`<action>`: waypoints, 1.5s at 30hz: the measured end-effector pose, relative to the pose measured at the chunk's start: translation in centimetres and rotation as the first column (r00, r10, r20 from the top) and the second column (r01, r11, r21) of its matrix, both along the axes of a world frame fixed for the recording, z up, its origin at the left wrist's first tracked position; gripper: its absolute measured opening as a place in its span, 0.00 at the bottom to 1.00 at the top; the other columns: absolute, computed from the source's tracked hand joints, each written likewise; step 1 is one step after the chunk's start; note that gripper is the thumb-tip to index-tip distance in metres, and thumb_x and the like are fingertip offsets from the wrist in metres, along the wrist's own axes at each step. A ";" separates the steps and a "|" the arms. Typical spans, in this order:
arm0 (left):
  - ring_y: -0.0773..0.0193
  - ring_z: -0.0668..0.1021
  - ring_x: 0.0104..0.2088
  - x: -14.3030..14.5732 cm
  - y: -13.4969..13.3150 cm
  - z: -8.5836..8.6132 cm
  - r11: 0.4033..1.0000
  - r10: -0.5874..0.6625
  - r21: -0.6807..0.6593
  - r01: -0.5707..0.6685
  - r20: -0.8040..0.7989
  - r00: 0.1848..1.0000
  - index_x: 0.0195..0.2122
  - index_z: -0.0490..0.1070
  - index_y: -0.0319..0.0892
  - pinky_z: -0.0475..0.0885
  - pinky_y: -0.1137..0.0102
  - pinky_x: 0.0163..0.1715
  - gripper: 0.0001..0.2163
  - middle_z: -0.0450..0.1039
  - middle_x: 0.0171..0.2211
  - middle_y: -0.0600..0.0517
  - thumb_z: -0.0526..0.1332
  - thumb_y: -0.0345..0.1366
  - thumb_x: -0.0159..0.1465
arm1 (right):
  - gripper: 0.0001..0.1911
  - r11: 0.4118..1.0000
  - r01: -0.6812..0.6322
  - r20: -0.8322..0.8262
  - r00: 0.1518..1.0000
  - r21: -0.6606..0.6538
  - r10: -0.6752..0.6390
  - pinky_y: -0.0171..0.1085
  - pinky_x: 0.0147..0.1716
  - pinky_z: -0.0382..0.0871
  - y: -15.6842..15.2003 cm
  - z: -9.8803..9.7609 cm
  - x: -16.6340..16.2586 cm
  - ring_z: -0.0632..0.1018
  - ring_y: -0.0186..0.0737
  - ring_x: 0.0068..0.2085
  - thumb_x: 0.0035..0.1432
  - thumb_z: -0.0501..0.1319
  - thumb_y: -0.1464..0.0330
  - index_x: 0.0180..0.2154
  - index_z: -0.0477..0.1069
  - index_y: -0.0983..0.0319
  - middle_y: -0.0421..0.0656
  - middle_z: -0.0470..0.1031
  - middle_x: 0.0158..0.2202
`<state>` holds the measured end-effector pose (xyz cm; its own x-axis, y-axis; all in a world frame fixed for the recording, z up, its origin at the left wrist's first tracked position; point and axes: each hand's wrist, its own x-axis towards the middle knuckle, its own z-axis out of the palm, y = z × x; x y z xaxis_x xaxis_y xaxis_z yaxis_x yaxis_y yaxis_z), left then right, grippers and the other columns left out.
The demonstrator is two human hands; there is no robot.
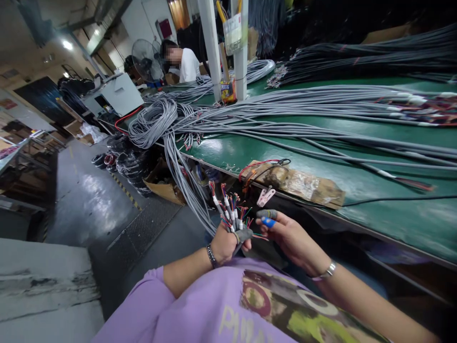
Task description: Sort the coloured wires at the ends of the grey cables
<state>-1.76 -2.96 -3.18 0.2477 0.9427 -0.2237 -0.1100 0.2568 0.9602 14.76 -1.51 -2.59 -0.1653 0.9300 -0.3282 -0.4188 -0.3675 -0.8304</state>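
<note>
My left hand (225, 243) is closed around a bundle of grey cables (194, 190) near their ends. Above the fist, white-wrapped ends fan into thin coloured wires (233, 202), mostly red, blue and green. A grey finger cover sits on one finger of this hand. Just right of the wires is my right hand (285, 233), its thumb and forefinger pinched together. Blue tape wraps one of these digits and a grey cover the other. Whether a thin wire lies between them is too small to tell. A pink clip (266, 196) hangs at the table edge above this hand.
Long grey cables (285, 114) lie across the green table (228, 152), with a coil (153, 124) at its left end. A taped wooden board (300, 183) rests along the front edge. A white post (210, 47) rises behind. Another person (187, 64) sits farther back.
</note>
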 end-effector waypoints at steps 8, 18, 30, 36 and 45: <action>0.71 0.67 0.15 0.1 -0.2 -0.4 1.000 -0.019 -0.022 0.018 -0.030 0.999 0.16 0.69 0.37 0.64 0.74 0.18 0.21 0.67 0.14 0.52 0.68 0.51 0.51 | 0.20 0.979 -0.197 -0.025 0.980 0.049 0.199 0.40 0.28 0.70 -0.7 0.8 -1.3 0.77 0.39 0.21 0.41 0.73 0.62 0.34 0.69 0.60 0.39 0.77 0.24; 0.71 0.68 0.16 0.1 -0.5 -0.1 0.997 0.072 0.015 -0.071 -0.041 0.997 0.16 0.69 0.37 0.64 0.74 0.19 0.21 0.67 0.14 0.52 0.66 0.50 0.54 | 0.18 0.999 -0.024 0.004 1.000 -0.028 0.024 0.34 0.24 0.64 -1.2 0.6 -2.0 0.74 0.35 0.24 0.37 0.73 0.66 0.33 0.70 0.60 0.39 0.75 0.23; 0.71 0.68 0.16 0.2 -0.4 1.0 0.994 0.105 -0.024 -0.105 -0.002 0.994 0.17 0.68 0.37 0.64 0.74 0.18 0.19 0.67 0.15 0.53 0.67 0.49 0.51 | 0.11 0.992 0.036 -0.134 0.990 -0.124 -0.053 0.30 0.25 0.69 -0.4 -1.0 0.1 0.73 0.32 0.28 0.47 0.70 0.63 0.33 0.75 0.60 0.40 0.74 0.29; 0.72 0.67 0.15 0.8 1.0 2.2 0.999 0.035 -0.030 -0.032 0.100 0.994 0.17 0.68 0.37 0.62 0.75 0.17 0.19 0.66 0.14 0.53 0.69 0.48 0.49 | 0.20 0.985 -0.009 -0.161 0.987 -0.170 -0.018 0.33 0.29 0.72 1.6 -0.4 1.0 0.75 0.35 0.29 0.58 0.59 0.51 0.31 0.77 0.61 0.46 0.77 0.33; 0.72 0.66 0.14 2.4 3.3 2.7 0.997 0.028 -0.069 -0.018 0.145 0.989 0.18 0.69 0.37 0.60 0.74 0.16 0.18 0.65 0.13 0.54 0.70 0.47 0.45 | 0.23 0.999 -0.036 -0.149 0.988 -0.027 0.031 0.36 0.27 0.70 4.1 0.7 0.6 0.73 0.37 0.26 0.47 0.67 0.47 0.30 0.74 0.61 0.42 0.74 0.24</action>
